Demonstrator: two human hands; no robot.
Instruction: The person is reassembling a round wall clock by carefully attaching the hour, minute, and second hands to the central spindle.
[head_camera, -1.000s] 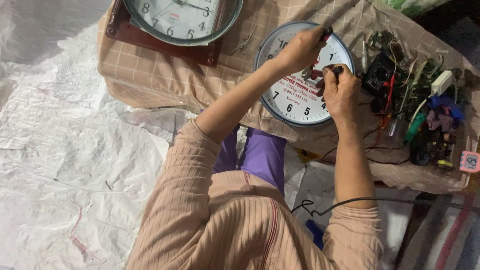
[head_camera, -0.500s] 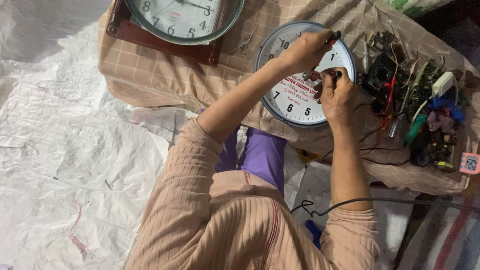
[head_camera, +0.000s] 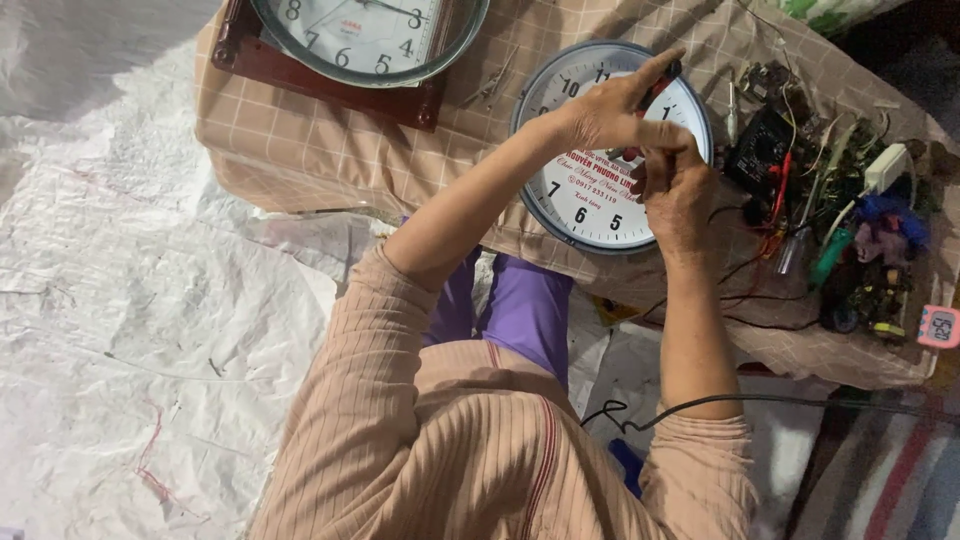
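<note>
On the checked-cloth tabletop (head_camera: 330, 150) lies a round white wall clock (head_camera: 590, 200), face up; it looks light, its face fragile, best held by the rim. Over it, the left hand (head_camera: 610, 110) pinches a small red-handled tool (head_camera: 655, 92); the right hand (head_camera: 680, 190) curls closed beside it, grip contents hidden.

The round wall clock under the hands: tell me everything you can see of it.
The round wall clock lies face up on the checked tan cloth, at the front edge of the low table. It has a white dial with dark numerals and printed lines, inside a grey-blue rim that looks like plastic. The left hand and the right hand are over its upper right part, the left holding a small red and black tool. Its pointers are hidden.
</note>
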